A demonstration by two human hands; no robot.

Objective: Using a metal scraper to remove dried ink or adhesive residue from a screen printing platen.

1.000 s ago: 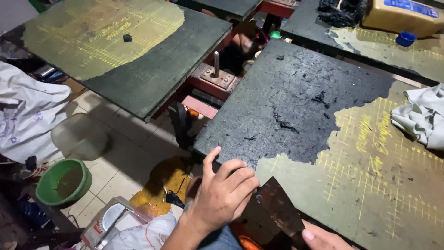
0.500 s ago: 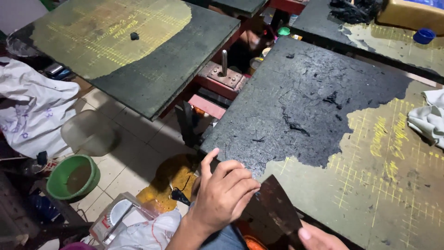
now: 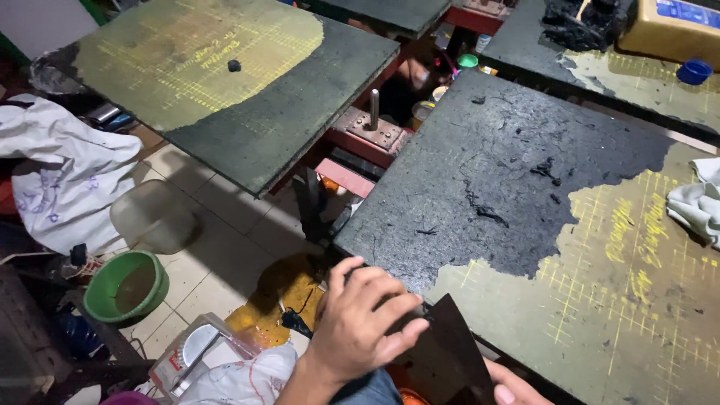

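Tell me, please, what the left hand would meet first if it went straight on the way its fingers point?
Most likely the dark flat scraper that the left hand already touches at its fingertips; beyond that lies the board's yellowish gridded part. Depth is hard to judge.

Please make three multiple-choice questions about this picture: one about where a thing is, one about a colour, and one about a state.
1. Where does the left hand rest?
A. in the green bowl
B. on the near corner of the black-coated board
C. on the white cloth at the far left

2. What colour is the small cap at the top right?
A. blue
B. red
C. white

3. How is the near board covered?
A. fully black
B. fully bare
C. partly black, partly bare with a yellow grid

Answers:
1. B, the fingers lie on the board's near corner, by the dark flat scraper.
2. A, it shows blue beside the yellowish container.
3. C, the black layer ends in a ragged edge and the yellow grid lines show beyond it.
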